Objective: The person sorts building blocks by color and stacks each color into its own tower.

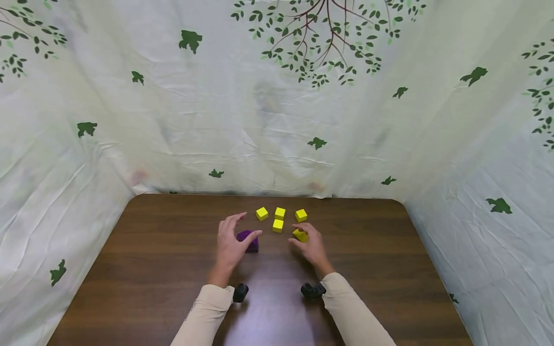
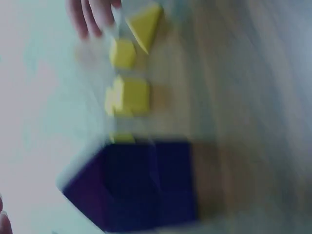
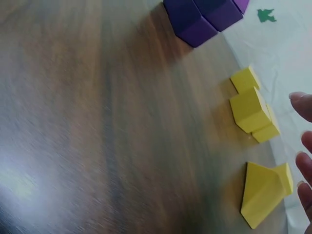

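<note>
Left grip (image 1: pixel 230 242) is held wide, thumb and fingers spread around the purple stack (image 1: pixel 252 247); whether it is touched cannot be told. Right grip (image 1: pixel 312 245) is also kept wide, and the yellow triangular piece (image 1: pixel 300 236) is seen between its thumb and fingers. Both pieces are set on the brown worktop (image 1: pixel 151 264), purple at left, yellow at right. Four yellow cubes (image 1: pixel 278 226) are placed farther off, the middle two lined up one nearer than the other
</note>
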Demonstrator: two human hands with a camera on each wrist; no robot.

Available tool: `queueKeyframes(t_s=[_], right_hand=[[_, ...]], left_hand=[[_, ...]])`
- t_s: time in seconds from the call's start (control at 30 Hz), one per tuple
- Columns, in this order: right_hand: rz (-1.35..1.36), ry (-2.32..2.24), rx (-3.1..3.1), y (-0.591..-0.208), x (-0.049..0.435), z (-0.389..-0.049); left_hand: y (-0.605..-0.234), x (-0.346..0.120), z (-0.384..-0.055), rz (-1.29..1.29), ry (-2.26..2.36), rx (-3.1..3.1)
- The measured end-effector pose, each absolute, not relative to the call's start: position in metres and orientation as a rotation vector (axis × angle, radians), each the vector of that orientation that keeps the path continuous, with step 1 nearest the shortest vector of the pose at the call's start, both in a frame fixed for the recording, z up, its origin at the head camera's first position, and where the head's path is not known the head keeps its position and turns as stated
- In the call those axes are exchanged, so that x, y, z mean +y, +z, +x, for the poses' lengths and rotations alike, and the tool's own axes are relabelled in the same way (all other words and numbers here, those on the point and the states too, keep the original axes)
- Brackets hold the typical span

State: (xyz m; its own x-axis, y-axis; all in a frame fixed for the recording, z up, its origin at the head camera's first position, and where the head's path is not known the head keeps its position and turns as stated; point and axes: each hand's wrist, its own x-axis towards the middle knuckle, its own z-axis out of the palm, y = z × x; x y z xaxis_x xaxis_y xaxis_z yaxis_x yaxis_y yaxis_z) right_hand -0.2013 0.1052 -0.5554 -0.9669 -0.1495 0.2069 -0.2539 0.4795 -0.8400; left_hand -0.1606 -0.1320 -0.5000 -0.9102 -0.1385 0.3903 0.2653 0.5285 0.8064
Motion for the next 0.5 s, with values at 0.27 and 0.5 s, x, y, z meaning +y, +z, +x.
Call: queueKeyframes(t_s=[0.27, 0.5], right_hand=[[0.44, 1.407, -2.598, -0.554, 0.113, -0.217], [0.555, 1.299, -2.676, -0.547, 0.112, -0.235]], left_hand=[[-0.495, -0.067, -0.166, -0.302, -1.288, -2.368], [-0.524, -0.029, -0.179, 0.03, -1.444, -2.367]])
